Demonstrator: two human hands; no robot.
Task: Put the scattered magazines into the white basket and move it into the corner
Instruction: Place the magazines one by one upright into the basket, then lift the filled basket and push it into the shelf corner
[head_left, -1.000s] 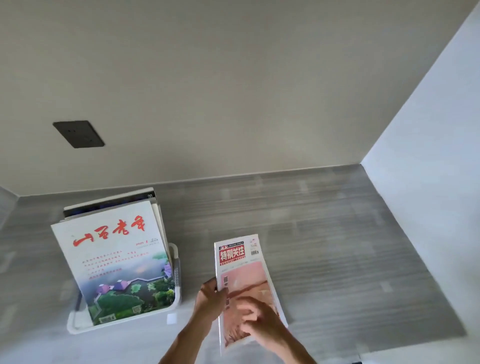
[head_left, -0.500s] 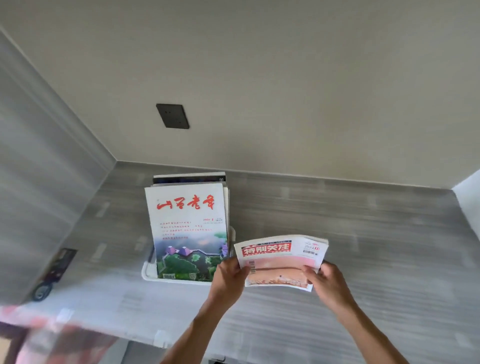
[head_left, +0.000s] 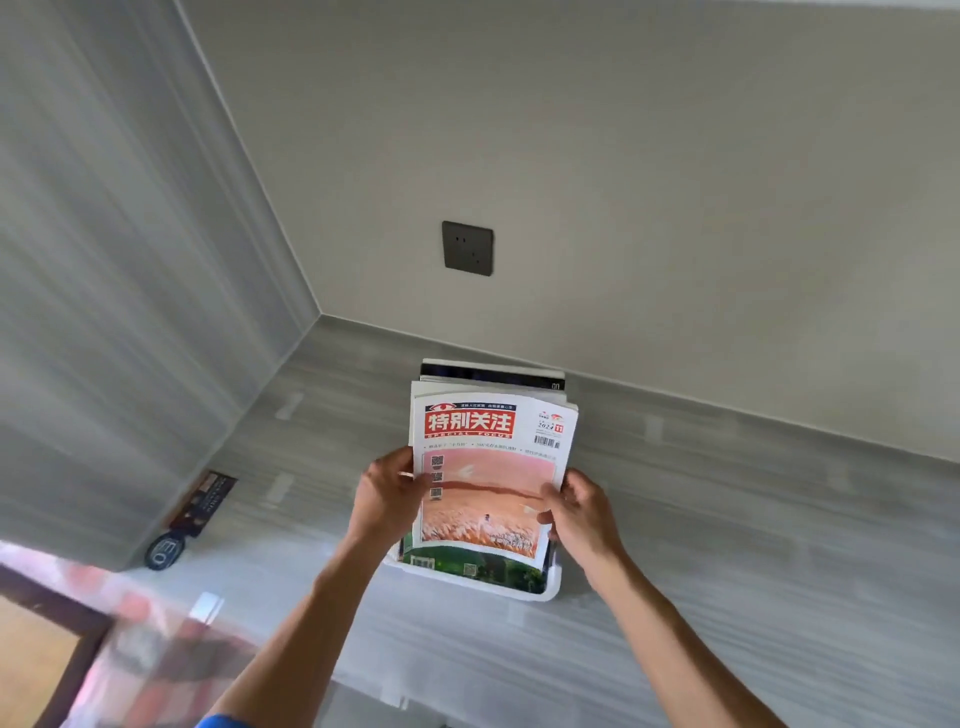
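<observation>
A dark wall socket (head_left: 467, 248) sits on the beige wall (head_left: 675, 182). On the grey surface (head_left: 753, 545), by the left wall, lie a dark booklet (head_left: 203, 500) and a round dark tag (head_left: 165, 552).

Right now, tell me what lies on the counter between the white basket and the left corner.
In the head view, the grey counter from the white basket to the corner is bare; a dark booklet lies nearer, along the left wall.

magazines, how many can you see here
3 for sure: pink-cover magazine in both hands, green-cover magazine behind it in the white basket, dark-edged magazine rearmost; more may be hidden.
</observation>
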